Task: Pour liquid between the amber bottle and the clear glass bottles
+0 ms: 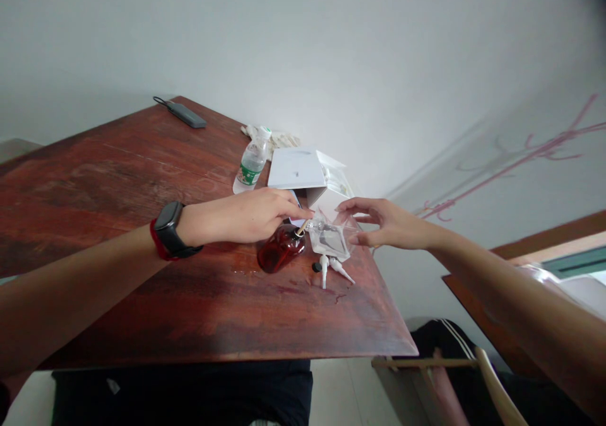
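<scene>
A clear square bottle (330,240) lies tilted, its neck pointing left toward the mouth of an amber bottle (281,249). My right hand (379,221) grips the clear bottle from the right, thumb below and fingers above. My left hand (265,214), with a dark watch on the wrist, reaches over the amber bottle. Its index fingertip comes close to the clear bottle's neck; the other fingers are mostly hidden. A thin tan piece (302,227) shows at the amber bottle's mouth, its kind unclear. Two white pump heads (324,271) and a small black cap (316,267) lie in front of the clear bottle.
A plastic water bottle (252,161) with a green label stands behind my left hand. Beside it are an open white box (296,168) and a crumpled cloth (284,139). A grey device (187,115) lies at the far left. Wet spots mark the wooden table (203,315).
</scene>
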Action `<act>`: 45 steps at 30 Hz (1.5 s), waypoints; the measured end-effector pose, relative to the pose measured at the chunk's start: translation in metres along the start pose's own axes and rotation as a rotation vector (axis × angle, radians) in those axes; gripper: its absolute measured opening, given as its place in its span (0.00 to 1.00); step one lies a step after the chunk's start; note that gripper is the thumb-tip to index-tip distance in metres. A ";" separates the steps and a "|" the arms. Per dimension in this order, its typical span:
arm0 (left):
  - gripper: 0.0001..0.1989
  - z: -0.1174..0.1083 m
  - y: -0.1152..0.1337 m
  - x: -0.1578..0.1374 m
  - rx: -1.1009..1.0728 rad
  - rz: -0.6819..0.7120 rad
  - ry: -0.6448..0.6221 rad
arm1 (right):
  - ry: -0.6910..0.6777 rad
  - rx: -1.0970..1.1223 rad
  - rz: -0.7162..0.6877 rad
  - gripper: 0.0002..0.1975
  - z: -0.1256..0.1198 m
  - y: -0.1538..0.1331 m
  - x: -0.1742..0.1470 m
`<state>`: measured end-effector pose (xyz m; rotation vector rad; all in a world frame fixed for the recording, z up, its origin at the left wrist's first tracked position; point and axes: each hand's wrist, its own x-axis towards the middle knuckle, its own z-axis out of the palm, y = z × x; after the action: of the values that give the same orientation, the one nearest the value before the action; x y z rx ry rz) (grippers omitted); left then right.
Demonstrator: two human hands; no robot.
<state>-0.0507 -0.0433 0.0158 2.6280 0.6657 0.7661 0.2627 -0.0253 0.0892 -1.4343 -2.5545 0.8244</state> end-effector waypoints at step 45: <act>0.25 -0.002 0.000 -0.001 -0.044 0.020 -0.009 | -0.038 -0.046 0.008 0.28 -0.003 -0.008 0.002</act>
<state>-0.0526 -0.0435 0.0174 2.6006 0.6133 0.7653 0.2569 -0.0260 0.0958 -1.4564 -2.6142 0.8062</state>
